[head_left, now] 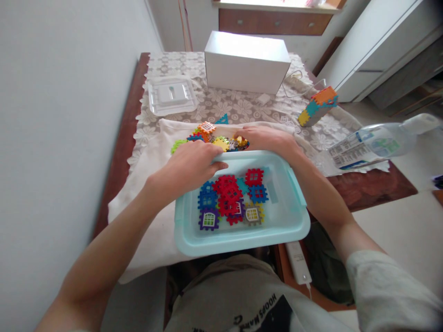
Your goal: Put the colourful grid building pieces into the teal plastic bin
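Holding position at the far rim of a pale aqua plastic tub (242,244), the left hand (192,161) lies across its far left part, palm down, with the thumb on the inner side of the rim and the fingers reaching beyond it. Whether this hand is closed on the rim, on a piece or on neither cannot be told. The right hand (265,138) is beyond the far right part of the rim, its fingers bent toward a pile of loose multicoloured plastic pieces (220,144); the fingertips are partly hidden, so its grip cannot be told either.

The tub is between the two forearms, directly in front of the torso. Inside it, nearer the wearer than both hands, are flat notched plastic window pieces (230,193) in red, blue, purple, grey, teal and yellow, several overlapping. The loose pile sits just past the far rim, between the hands, on a plain white cloth (138,230), with a teal triangular piece (222,120) behind it.

Farther back, on a floral lace tablecloth (235,108), are a clear plastic lid-like tray (172,96) at left, a plain white box (245,69) near the middle, and an assembled orange, teal, yellow and grey block structure (316,107) at right. A large transparent labelled bottle (374,143) is observed to the right of the right forearm
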`<control>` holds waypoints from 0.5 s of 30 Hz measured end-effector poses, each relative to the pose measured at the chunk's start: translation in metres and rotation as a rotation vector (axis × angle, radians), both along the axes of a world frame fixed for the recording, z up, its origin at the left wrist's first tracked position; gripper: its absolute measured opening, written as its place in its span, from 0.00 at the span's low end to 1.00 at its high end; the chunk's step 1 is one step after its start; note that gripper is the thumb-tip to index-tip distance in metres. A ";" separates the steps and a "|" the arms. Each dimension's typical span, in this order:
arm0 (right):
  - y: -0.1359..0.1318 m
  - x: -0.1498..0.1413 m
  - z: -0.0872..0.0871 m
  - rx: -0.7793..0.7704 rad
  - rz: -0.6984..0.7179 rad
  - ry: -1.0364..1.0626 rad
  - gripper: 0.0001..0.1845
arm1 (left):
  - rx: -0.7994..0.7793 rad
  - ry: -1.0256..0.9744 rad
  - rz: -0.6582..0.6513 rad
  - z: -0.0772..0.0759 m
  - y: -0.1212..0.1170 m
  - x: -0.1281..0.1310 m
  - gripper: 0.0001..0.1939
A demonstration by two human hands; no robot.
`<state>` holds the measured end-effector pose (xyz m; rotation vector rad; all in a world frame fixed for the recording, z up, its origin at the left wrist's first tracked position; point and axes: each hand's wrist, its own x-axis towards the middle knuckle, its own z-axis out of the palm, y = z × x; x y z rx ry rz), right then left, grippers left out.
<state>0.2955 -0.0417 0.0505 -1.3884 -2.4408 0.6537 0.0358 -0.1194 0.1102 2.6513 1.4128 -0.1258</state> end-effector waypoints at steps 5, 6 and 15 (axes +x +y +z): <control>0.001 -0.004 0.006 0.021 0.133 -0.133 0.13 | -0.014 0.008 0.018 0.003 0.000 0.002 0.16; 0.001 -0.004 0.007 0.024 0.143 -0.136 0.12 | -0.014 0.007 0.018 0.003 0.000 0.002 0.16; 0.004 -0.007 0.007 0.040 0.133 -0.132 0.14 | 0.002 0.005 0.008 0.001 0.000 0.001 0.16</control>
